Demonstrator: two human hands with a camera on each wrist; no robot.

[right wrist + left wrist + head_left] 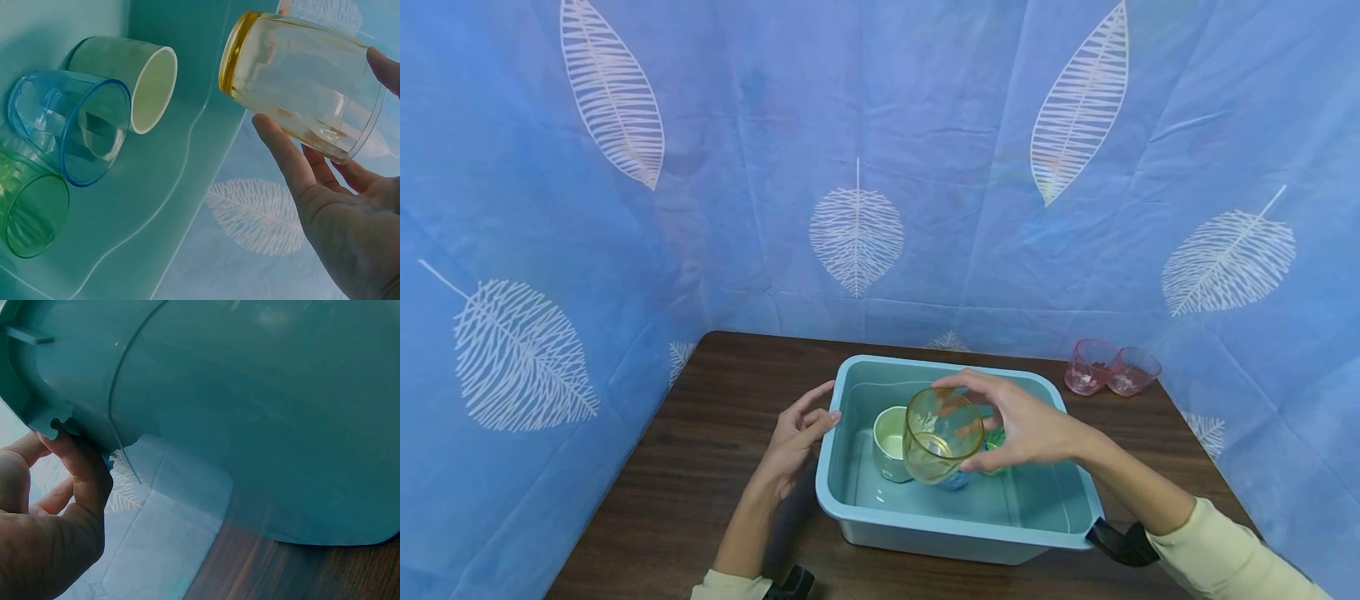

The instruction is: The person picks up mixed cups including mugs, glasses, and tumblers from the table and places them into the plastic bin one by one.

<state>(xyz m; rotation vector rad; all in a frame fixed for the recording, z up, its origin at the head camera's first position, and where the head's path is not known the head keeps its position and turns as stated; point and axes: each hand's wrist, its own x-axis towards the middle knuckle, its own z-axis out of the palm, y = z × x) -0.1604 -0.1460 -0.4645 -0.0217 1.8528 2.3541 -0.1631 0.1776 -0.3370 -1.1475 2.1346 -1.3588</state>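
My right hand (1011, 421) holds a clear yellow cup (942, 433) over the blue-green plastic basin (955, 533), thumb on one side and fingers on the other. In the right wrist view the yellow cup (306, 81) lies tilted sideways between the fingertips. Inside the basin stand a pale green cup (891, 458), a clear blue cup (72, 125) and a clear green cup (34, 206), side by side. My left hand (793, 442) pinches the basin's left rim; in the left wrist view its fingers (84, 472) reach under the rim's edge.
Two clear pink cups, one (1088, 371) leaning close to the other (1133, 373), are at the table's back right corner. The basin stands on a dark wooden table (700, 467). A blue cloth (737, 208) with white leaf prints hangs behind and beside it.
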